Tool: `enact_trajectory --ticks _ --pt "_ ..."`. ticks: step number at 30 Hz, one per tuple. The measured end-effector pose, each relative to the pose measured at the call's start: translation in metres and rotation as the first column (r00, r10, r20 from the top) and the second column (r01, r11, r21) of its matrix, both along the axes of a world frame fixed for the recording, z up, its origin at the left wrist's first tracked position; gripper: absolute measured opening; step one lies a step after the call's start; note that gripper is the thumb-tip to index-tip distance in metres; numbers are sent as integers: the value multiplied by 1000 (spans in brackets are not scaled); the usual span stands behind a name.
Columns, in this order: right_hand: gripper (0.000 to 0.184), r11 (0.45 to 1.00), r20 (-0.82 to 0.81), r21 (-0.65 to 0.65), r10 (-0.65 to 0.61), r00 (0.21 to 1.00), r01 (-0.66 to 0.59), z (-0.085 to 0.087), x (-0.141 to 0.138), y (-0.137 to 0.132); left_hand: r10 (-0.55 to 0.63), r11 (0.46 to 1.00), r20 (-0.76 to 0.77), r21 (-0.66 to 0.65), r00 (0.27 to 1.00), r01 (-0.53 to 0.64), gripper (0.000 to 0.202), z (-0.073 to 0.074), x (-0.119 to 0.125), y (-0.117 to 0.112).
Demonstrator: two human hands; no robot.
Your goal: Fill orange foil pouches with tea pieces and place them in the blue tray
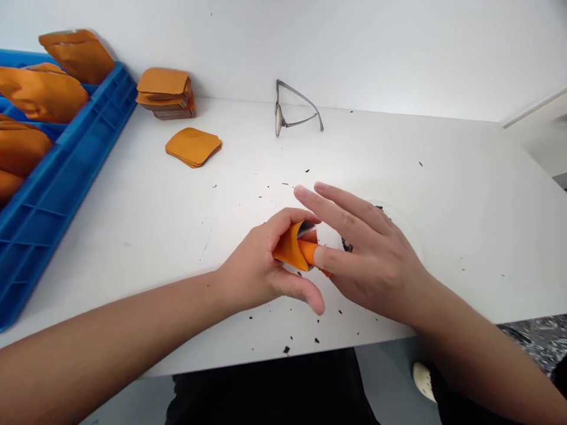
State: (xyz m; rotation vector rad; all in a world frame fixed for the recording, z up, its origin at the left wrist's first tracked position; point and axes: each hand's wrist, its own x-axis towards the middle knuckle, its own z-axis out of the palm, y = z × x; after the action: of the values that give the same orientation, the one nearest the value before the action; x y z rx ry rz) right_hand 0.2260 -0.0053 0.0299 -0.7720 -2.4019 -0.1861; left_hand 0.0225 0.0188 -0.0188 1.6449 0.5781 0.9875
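My left hand (261,265) grips a folded orange paper packet (290,248) between fingers and thumb, with a silvery inner lining showing at its opened top. The thumb of my right hand (367,254) rests against the packet, while the other fingers spread apart above it. A small clump of dark crumbs (348,246) lies on the white table (443,206) just under my right palm. The packet's lower end is partly hidden by my fingers.
A blue plastic crate (66,171) holding orange packets stands at the left. A stack of orange packets (165,91), a single packet (193,146) and a pair of glasses (292,112) lie further back. Dark crumbs are scattered around my hands.
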Motion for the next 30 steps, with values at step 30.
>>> enact_trajectory --ticks 30 --pt "14 958 88 -283 66 994 -38 10 3 -6 14 952 -269 299 963 70 49 9 -3 -6"
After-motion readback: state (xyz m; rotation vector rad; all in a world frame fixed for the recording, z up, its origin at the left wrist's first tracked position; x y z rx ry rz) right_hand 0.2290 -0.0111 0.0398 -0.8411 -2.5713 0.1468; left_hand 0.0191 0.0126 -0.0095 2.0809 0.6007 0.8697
